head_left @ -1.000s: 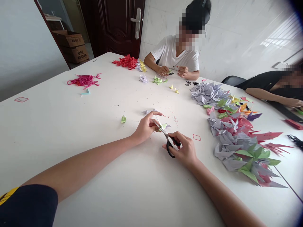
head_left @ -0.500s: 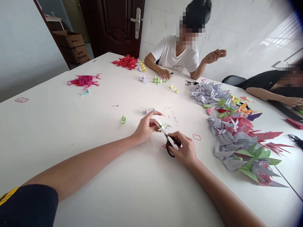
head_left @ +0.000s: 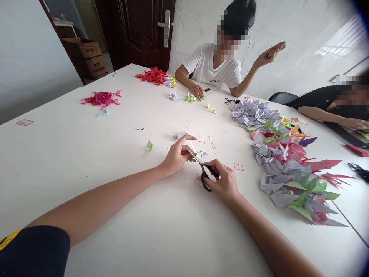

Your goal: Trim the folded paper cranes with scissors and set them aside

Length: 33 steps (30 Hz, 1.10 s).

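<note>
My left hand [head_left: 178, 154] pinches a small green folded paper crane [head_left: 198, 154] above the white table, partly hidden by its fingers and the blades. In my right hand [head_left: 225, 177] are black-handled scissors [head_left: 206, 181], thumb and fingers through the loops. Their blades are apart and reach up-left across the crane, close to my left fingertips. Just behind my left hand lie small pale grey folded paper pieces [head_left: 177, 136]. A light green folded paper piece [head_left: 149, 145] rests to the left of that hand.
A long pile of grey, green and red paper cranes [head_left: 276, 165] spreads along the right. Red folded pieces [head_left: 154, 75] and pink cord [head_left: 102, 98] lie farther back. A person in a white shirt [head_left: 211, 63] holds up a thread opposite; another in black [head_left: 323, 102] sits at right.
My hands, the crane and the scissors stay almost in place. Across the table, the person in white has raised a hand farther up and to the right.
</note>
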Motion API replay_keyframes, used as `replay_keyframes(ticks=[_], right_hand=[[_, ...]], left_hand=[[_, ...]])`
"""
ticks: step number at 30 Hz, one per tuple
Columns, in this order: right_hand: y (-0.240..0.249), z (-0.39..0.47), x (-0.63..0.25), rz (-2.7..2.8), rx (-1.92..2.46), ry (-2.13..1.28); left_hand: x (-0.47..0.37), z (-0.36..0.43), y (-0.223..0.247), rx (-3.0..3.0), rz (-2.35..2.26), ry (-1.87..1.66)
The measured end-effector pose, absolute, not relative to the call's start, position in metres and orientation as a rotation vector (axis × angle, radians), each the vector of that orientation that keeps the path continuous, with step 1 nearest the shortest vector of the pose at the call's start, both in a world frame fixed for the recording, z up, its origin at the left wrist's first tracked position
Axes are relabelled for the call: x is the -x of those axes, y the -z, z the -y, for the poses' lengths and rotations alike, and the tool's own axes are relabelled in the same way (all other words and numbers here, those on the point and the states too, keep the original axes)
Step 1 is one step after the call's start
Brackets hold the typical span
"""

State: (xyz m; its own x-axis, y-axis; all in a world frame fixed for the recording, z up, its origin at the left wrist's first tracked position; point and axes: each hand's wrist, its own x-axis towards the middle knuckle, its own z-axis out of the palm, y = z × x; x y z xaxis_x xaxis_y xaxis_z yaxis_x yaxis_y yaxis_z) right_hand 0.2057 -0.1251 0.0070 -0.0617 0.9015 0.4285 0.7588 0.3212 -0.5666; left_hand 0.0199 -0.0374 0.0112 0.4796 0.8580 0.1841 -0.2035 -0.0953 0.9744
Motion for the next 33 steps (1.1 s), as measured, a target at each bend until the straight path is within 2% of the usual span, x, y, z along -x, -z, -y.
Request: replay_keyframes(ticks=[11, 21, 33], right_hand=[[-0.005, 0.125, -0.209, 1.851, 1.468, -0.28], [0.007, 0.122, -0.217, 1.566, 1.399, -0.372], [0.005, 0.121, -0.215, 1.525, 1.43, -0.32]], left_hand=[[-0.013, 0.028, -0.009, -1.389, -0.678, -1.058], [-0.01, 0.019, -0.008, -1.388, -0.672, -1.121], [-0.01, 0.014, -0.004, -1.484, -0.749, -1.138]])
